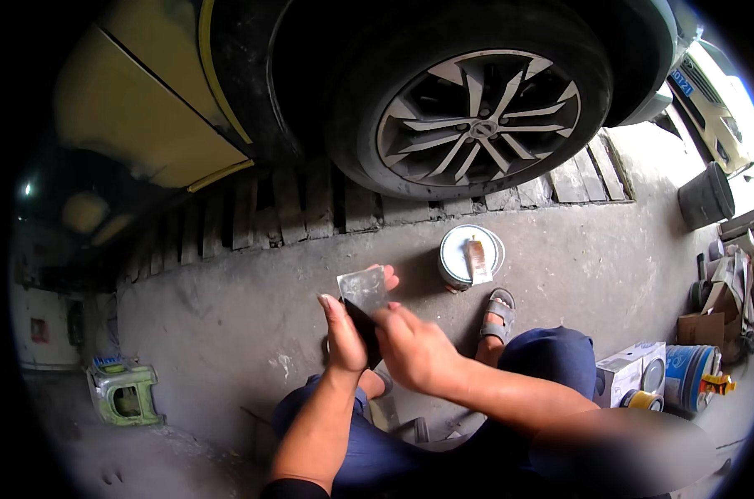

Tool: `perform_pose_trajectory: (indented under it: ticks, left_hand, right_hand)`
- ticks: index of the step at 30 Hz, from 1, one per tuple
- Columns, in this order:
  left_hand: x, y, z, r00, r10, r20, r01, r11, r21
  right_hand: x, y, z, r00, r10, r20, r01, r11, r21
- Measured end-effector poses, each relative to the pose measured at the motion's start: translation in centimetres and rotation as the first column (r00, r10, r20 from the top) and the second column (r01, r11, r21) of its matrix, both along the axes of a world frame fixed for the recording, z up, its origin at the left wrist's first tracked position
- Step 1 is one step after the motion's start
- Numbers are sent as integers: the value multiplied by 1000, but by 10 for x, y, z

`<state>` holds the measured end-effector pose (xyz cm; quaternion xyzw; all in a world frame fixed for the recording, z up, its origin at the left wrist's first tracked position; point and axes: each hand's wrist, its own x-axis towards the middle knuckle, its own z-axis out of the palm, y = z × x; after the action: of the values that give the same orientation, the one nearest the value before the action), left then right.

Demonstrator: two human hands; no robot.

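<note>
A flat grey plate, smeared with pale marks and black along its lower part, stands tilted between my hands. My left hand cradles it from the left with the thumb raised; some fingertips show behind its far right edge. Against its lower right side, my right hand is closed with curled fingers. Whether it grips the black part or a separate small piece is hidden. Ahead and to the right, a round white-lidded can stands on the floor, with a brown-handled scraper lying across the lid.
A car wheel and a yellowish body panel rise in front, above a slatted floor grate. A green stool stands left. To the right are a dark bucket, a white box and a blue drum.
</note>
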<state>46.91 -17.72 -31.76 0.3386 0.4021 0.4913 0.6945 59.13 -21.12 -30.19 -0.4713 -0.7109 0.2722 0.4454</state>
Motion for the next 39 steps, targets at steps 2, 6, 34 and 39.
perform_pose_trajectory:
  ticks: [2,6,34,39]
  left_hand:
    - [6,-4,-8,999,-34,-14,34,999,42]
    - [5,-6,-15,997,10,81,-8,1000,-27]
    - [7,-5,-9,853,-122,-507,190,978,83]
    - [-7,2,-2,953,-27,-302,-36,979,-199]
  right_hand:
    - [10,19,-2,999,-47,14,48,999,-21]
    - [5,15,-5,999,-41,-8,40,999,-33]
    - [39,60,-10,940,-341,-9,328,909,-259]
    - [69,66,-2,897,-339,-283,251,919,-303]
